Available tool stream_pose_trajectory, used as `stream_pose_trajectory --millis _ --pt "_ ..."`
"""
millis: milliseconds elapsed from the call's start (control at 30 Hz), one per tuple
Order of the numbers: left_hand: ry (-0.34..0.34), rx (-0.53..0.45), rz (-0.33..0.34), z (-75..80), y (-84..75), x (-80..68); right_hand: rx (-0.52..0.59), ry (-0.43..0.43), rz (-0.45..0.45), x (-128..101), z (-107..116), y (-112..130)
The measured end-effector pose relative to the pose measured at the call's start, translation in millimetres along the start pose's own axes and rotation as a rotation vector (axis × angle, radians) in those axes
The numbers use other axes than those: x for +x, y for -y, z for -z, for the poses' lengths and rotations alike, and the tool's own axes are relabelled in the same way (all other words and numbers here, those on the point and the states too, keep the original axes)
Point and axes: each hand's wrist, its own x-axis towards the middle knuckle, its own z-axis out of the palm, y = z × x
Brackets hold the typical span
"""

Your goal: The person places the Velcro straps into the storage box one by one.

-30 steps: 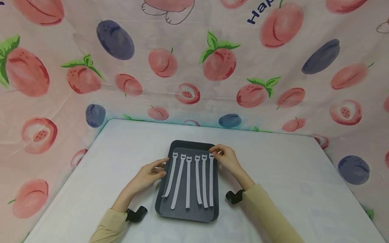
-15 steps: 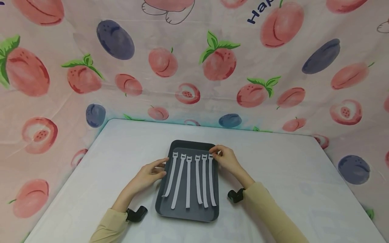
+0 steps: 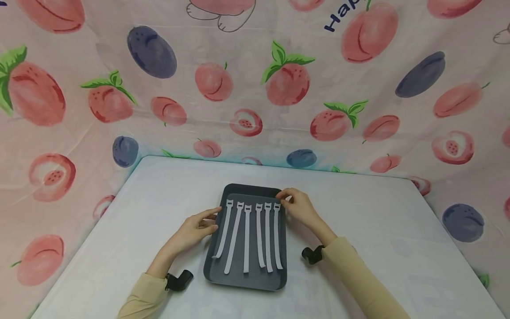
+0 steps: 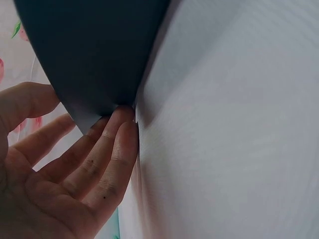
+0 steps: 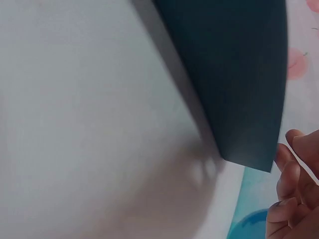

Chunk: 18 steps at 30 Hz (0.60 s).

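Observation:
A dark grey rectangular tray (image 3: 265, 283) lies on the white table, with several white hook-and-loop cable ties (image 3: 247, 239) side by side in it, slotted heads toward the far end. My left hand (image 3: 195, 228) rests at the tray's left side, its fairly straight fingers touching the wall, as the left wrist view shows. At the far right corner is my right hand (image 3: 299, 207), fingers bent loosely over the rim. Its fingertips are just beyond the head of the rightmost cable tie (image 3: 277, 235). In the right wrist view these fingers (image 5: 288, 179) show past the tray's wall.
The white tabletop (image 3: 378, 248) stretches around the tray. A fruit-print cloth (image 3: 247, 79) hangs behind the table and along its sides. Black wrist-worn cameras sit below each hand, the left one (image 3: 180, 281) close to the table and the right one (image 3: 312, 254) likewise.
The rightmost cable tie's lower end has shifted right and its head now shows uncovered. My right hand has drawn slightly right, off that head. The left hand has stayed in place.

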Motion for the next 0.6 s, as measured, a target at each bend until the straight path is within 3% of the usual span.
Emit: stream_pose_trajectory --millis 600 --pt "-0.011 0.038 -0.002 11.5 -0.7 -3.1 -0.062 -0.104 0.079 -27 31 -11"
